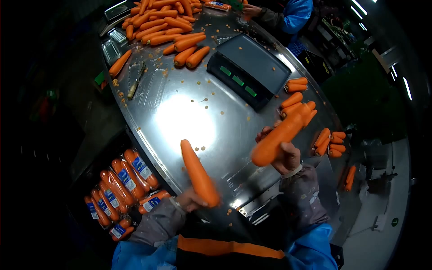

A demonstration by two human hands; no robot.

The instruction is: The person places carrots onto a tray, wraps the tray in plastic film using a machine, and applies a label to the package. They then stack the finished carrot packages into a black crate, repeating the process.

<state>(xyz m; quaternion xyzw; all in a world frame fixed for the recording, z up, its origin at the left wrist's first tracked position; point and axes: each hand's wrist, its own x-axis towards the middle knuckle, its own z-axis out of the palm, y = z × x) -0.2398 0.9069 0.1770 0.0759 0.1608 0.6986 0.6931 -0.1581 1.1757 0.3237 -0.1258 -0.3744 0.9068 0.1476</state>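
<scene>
A broad stainless-steel table [189, 121], smooth and glaring with reflected light, runs from 6 o'clock up to 12 and is flecked with small orange scraps. At 11 o'clock a loose heap of carrots [162, 24] lies on its far end, the roots long, conical and matte. A dark rectangular scale [249, 67] with a flat platter and green display strips sits at 1 o'clock. Off the table's edge at 8 o'clock, bagged carrots [123, 184] in glossy clear film with blue-and-white labels lie packed side by side. Smaller clusters of carrots [330, 143] rest along the table rim at 3 o'clock. Near 6 o'clock the left hand [191, 200], in a grey sleeve, is closed round the thick end of a long tapered carrot [198, 173], which rises above the table with its narrow tip toward the centre. At 4 o'clock the right hand [285, 157] grips the middle of a thick carrot [281, 135], blunt and rounded at the near end, slanting up toward 2 o'clock; the two held carrots are well apart. At 12 o'clock another person's hand [252, 9] shows beside a shiny blue sleeve [297, 13]. Crinkled clear plastic trays [153, 85] lie at 10 o'clock, with a slim knife [136, 81] just beside them.
</scene>
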